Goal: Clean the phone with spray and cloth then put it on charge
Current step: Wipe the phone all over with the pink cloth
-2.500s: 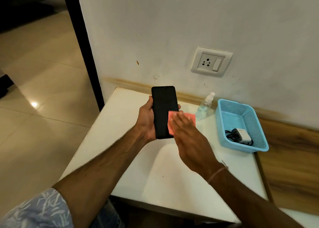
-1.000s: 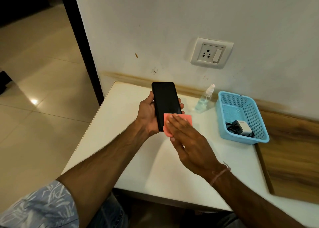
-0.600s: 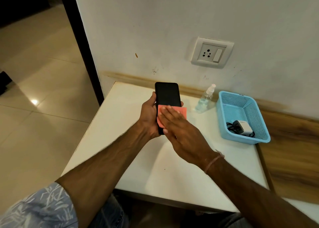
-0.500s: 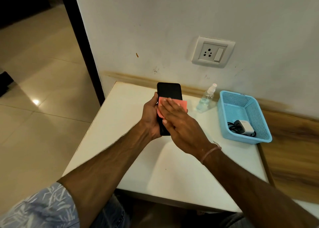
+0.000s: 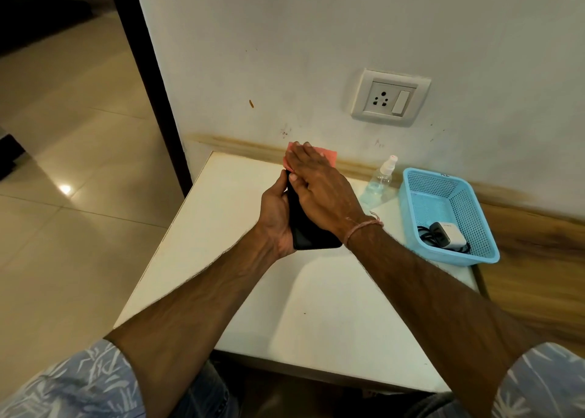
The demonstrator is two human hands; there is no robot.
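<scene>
My left hand (image 5: 274,218) grips a black phone (image 5: 305,232) by its left edge, above the white table (image 5: 228,227). Only the phone's lower part shows. My right hand (image 5: 319,186) lies flat over the phone's upper half and presses a pink cloth (image 5: 329,157) against it, the cloth's far edge sticking out past my fingertips. A clear spray bottle (image 5: 380,180) with a white nozzle stands on the table by the wall, to the right of my hands. A white charger (image 5: 448,234) with a dark cable lies in the blue basket (image 5: 411,192).
A white wall socket with a switch (image 5: 391,97) sits on the wall above the table. The basket stands at the table's back right corner. A dark door frame (image 5: 148,78) and tiled floor lie to the left. Wood panelling runs along the right.
My right hand has slid the pink cloth from the phone's lower part up to its top end. My left hand keeps its hold on the phone.
</scene>
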